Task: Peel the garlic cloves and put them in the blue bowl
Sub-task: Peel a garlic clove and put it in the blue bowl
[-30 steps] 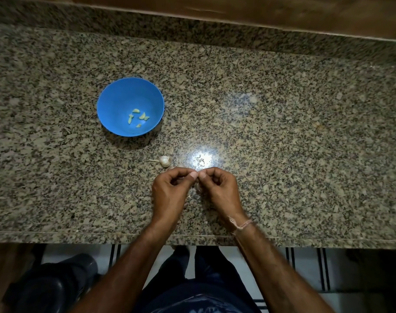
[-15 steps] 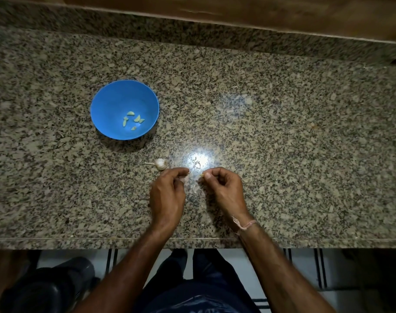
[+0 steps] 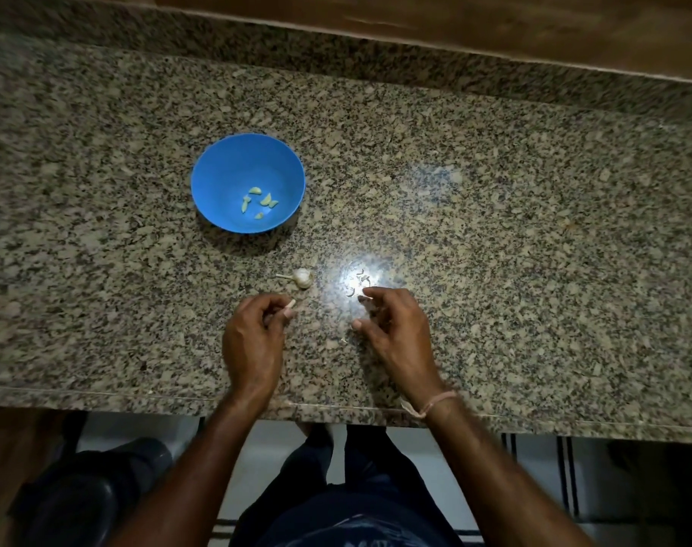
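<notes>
The blue bowl (image 3: 218, 179) stands on the counter at the left, with several peeled cloves (image 3: 259, 201) in its bottom. A small garlic bulb remnant (image 3: 302, 277) with a stem lies between the bowl and my hands. My left hand (image 3: 253, 341) has curled fingers and pinches a pale garlic clove (image 3: 289, 305) at its fingertips. My right hand (image 3: 395, 333) hovers beside it, its thumb and forefinger apart, and I see nothing between them. Bits of garlic skin (image 3: 360, 279) lie in the light glare just beyond the right fingertips.
The speckled granite counter (image 3: 534, 250) stretches wide to the right, with a raised back ledge (image 3: 376, 65). One small skin scrap (image 3: 343, 340) lies between my hands. The counter's front edge (image 3: 99, 392) runs just under my wrists.
My hands, pinched together on the clove a second ago, have drawn apart. The left keeps the clove, and the right thumb and forefinger have opened.
</notes>
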`<state>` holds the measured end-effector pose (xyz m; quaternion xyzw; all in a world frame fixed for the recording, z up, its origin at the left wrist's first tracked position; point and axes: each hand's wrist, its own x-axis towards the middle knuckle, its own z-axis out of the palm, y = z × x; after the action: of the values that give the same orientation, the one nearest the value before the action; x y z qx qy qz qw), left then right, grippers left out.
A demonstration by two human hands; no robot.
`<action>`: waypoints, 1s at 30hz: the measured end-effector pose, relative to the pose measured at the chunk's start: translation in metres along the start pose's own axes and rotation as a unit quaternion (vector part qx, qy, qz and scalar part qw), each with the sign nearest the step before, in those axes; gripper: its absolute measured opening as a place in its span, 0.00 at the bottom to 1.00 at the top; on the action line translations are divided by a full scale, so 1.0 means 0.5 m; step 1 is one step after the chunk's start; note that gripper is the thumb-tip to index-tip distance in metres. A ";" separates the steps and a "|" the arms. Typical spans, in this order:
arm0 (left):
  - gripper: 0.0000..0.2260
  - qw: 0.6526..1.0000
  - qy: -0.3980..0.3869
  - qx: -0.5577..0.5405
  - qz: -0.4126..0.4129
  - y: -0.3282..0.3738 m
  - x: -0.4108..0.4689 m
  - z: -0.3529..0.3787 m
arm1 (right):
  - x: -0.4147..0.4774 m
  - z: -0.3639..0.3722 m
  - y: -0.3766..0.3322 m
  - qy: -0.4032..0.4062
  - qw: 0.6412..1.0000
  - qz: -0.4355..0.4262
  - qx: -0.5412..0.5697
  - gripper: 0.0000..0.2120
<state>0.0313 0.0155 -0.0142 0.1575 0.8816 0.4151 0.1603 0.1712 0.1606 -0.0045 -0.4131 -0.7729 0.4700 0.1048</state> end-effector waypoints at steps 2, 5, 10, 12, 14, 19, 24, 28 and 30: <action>0.09 0.999 -0.009 0.021 0.023 -0.007 0.001 -0.004 | -0.024 0.009 0.010 -0.017 0.996 -0.010 -0.090 0.28; 0.13 0.998 -0.022 0.015 0.058 -0.001 -0.029 0.003 | -0.054 0.038 0.024 -0.022 0.985 -0.035 -0.166 0.33; 0.17 0.990 -0.112 0.023 0.088 0.006 -0.085 0.043 | -0.022 0.045 -0.008 0.018 0.994 -0.028 -0.102 0.23; 0.20 0.984 -0.132 0.046 0.110 0.012 -0.083 0.063 | -0.004 0.027 -0.010 0.008 0.999 -0.018 -0.048 0.21; 0.22 0.980 -0.130 0.067 0.134 0.023 -0.075 0.083 | -0.002 0.000 -0.002 0.021 1.000 -0.011 -0.008 0.19; 0.20 0.980 -0.095 0.101 0.146 0.061 -0.059 0.128 | -0.025 -0.049 0.041 0.050 0.997 0.007 0.054 0.17; 0.08 0.988 -0.064 0.087 0.113 0.081 -0.057 0.153 | 0.003 -0.073 0.059 0.028 0.997 -0.005 0.074 0.16; 0.06 0.985 -0.039 0.110 0.126 0.082 -0.057 0.159 | 0.022 -0.094 0.069 0.013 0.997 -0.012 0.076 0.16; 0.06 0.981 -0.031 0.141 0.129 0.088 -0.055 0.163 | 0.032 -0.102 0.072 -0.006 0.998 -0.025 0.063 0.17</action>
<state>0.0964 0.0865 -0.0249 0.3036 0.8981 0.2987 0.1093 0.2085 0.2127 -0.0099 -0.3837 -0.7526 0.5172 0.1375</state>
